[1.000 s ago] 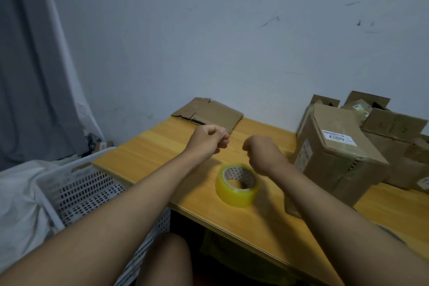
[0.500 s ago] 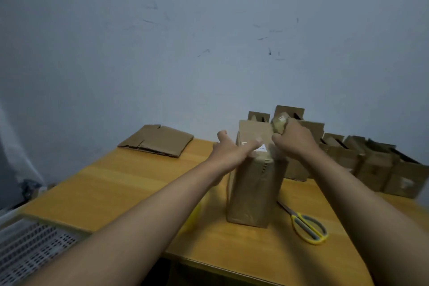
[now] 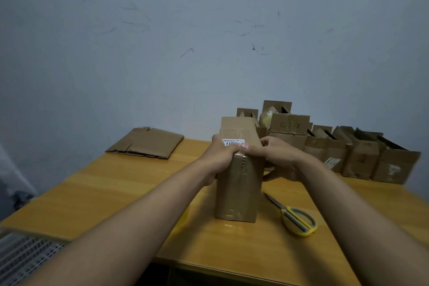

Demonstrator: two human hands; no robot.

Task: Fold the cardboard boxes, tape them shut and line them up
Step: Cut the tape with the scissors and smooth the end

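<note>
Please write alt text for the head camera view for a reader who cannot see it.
Both hands, left and right, grip the top of an upright box on a wooden table. Scissors lie to its right, flat cardboard at the back left, and a row of boxes along the wall.

**Where everything sits on my bench right now**

So on the bench (image 3: 116,193), the box (image 3: 238,183) stands upright in the middle, left hand (image 3: 220,158) on its left side, right hand (image 3: 276,158) on its right. Scissors (image 3: 294,216) lie just right of the box. Flattened cardboard (image 3: 146,143) sits back left by the wall, and a row of boxes (image 3: 348,153) runs along the back right.
</note>
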